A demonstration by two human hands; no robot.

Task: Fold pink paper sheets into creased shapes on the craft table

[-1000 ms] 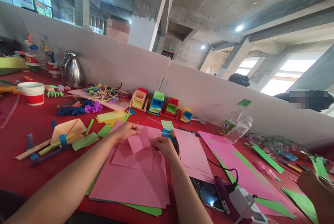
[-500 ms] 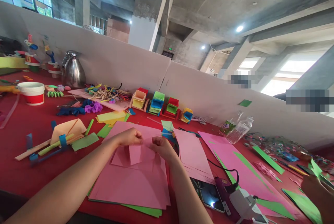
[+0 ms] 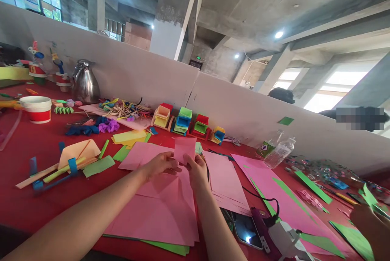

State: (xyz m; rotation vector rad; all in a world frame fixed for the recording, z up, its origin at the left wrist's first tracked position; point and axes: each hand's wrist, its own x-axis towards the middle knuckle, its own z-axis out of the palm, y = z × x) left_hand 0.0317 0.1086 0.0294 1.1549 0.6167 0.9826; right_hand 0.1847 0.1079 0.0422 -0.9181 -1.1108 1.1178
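Note:
A small piece of pink paper (image 3: 185, 147) stands raised above the pink sheets (image 3: 149, 218) stacked on the table. My right hand (image 3: 196, 169) pinches it from the right, thumb on the near face. On the other side, my left hand (image 3: 163, 165) has its fingers closed at the lower left edge of the piece. Beneath both hands lie more loose pink sheets, and green paper (image 3: 166, 246) pokes out under the stack's near edge.
Small coloured paper boxes (image 3: 184, 121) stand along the white partition. To the right are a pile of pink strips (image 3: 227, 182), a phone (image 3: 246, 228), a power strip with plugs (image 3: 284, 236) and plastic bottles (image 3: 280, 151). Another person's hand (image 3: 364, 220) holds green paper at far right.
The pink piece has come up from the stack and now stands upright between my hands. My left hand has moved right and my right hand has turned upward around it.

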